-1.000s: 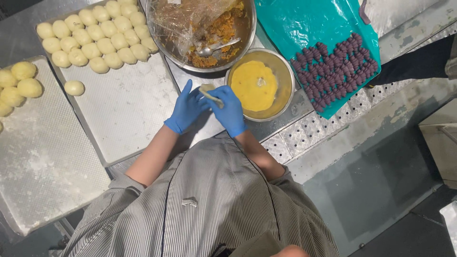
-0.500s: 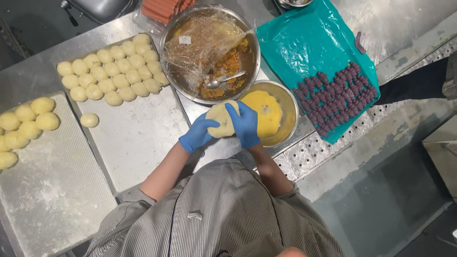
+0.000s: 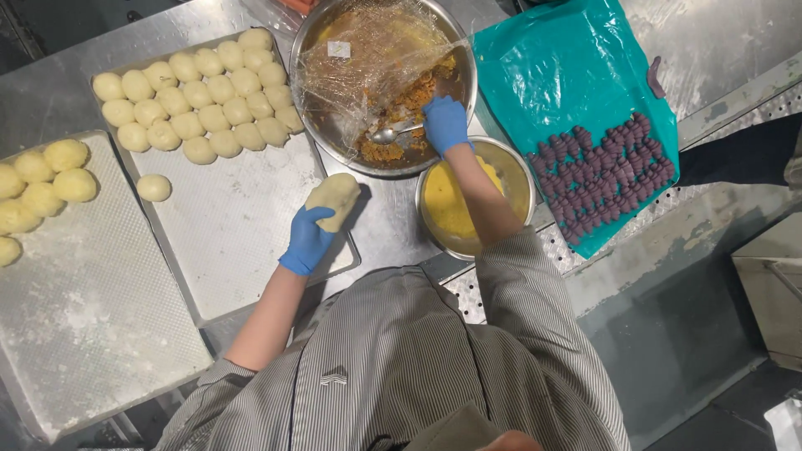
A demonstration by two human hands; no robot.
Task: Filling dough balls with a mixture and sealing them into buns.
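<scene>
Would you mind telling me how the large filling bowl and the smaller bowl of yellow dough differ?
The large filling bowl sits farther from the person and is partly covered with crumpled plastic film; the smaller bowl is uncovered. The large one holds crumbly orange-brown filling and a spoon, which the right hand reaches; the smaller holds a smooth yellow mass. Both are round, shiny metal bowls that stand side by side on the steel counter.

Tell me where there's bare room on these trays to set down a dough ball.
The middle tray is bare below its dough balls, around the left hand holding flattened dough. The left tray is bare below its balls. It is crowded by the filling bowl, where the right hand reaches.
</scene>
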